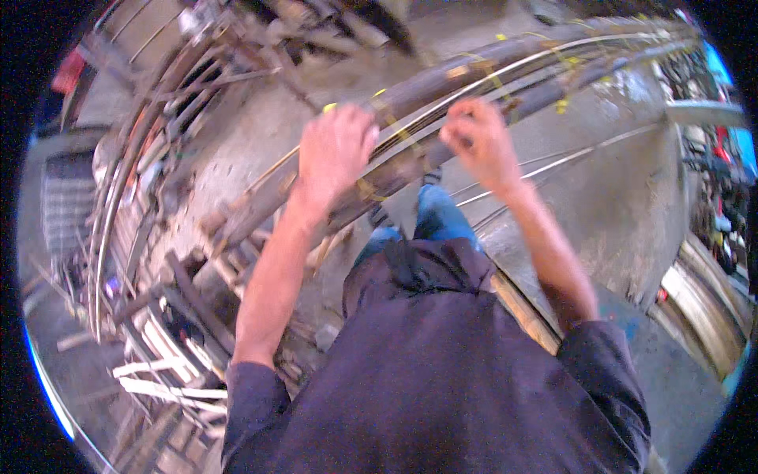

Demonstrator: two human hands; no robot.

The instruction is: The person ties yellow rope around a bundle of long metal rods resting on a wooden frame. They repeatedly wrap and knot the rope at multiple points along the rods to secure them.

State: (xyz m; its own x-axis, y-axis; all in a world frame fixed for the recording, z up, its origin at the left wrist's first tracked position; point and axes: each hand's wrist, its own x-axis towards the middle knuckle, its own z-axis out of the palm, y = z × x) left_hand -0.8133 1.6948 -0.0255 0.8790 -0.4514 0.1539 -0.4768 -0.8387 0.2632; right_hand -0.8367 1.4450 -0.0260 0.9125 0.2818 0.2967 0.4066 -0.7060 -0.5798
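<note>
In front of me a long bundle of dark poles and thin pale rods [545, 67] runs from the lower left to the upper right. Yellow ties [570, 65] circle it at several places. My left hand [335, 150] is over the near-left part of the bundle, blurred, its fingers curled down. Farther right, my right hand [480, 146] is above the bundle with thumb and fingers bent together. Whatever either hand may hold is too small or blurred to make out. A yellow tie [407, 136] lies across the poles between the hands.
Stacked wood and scrap [158, 197], with curved strips, crowd the left side. White slats [170, 379] lie at the lower left. A thin pale rod [588, 148] rests on the concrete floor [616, 197] at right. Shelves of small items [714, 158] line the right edge.
</note>
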